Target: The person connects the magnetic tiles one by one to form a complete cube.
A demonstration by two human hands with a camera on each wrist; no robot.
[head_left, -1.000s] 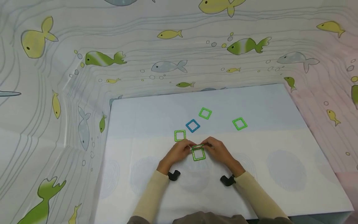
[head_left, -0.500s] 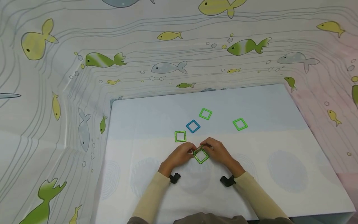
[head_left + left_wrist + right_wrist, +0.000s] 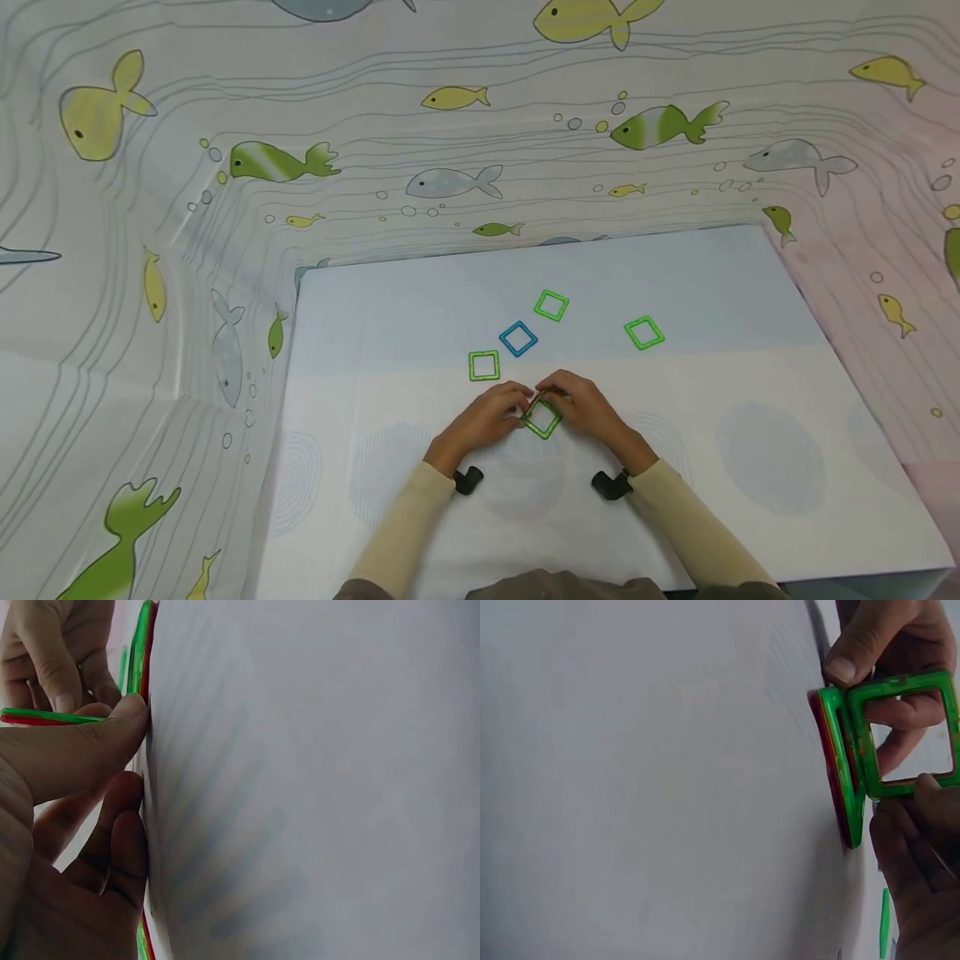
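Turned corner-first towards the person, the two joined green squares have swung round from the nearly straight-on position of a second ago and slid slightly to the right. One, the flat green square (image 3: 552,427), lies on the white tabletop (image 3: 720,392) just in front of the fingers; the other, the upright green square (image 3: 865,750), stands along its far edge, at the flat one's far left side in the head view.

Both hands grasp the upright piece, one at each end. In the right wrist view, the right hand (image 3: 581,404) pinches one side bar, its thumb laid against the frame. The left hand (image 3: 491,414) holds the opposite side, fingers passing behind the frame (they show through its hollow middle) and thumb tip down by the corner where the two pieces meet. Red shows along the flat piece's underside, next to the table.

Beyond the left hand lies a loose green square (image 3: 483,378), apart from the fingers. Past it sit a blue square (image 3: 528,348) turned on its corner and a farther green square (image 3: 547,316); a fourth loose piece, the right-hand green square (image 3: 652,343), lies well apart from the right hand.
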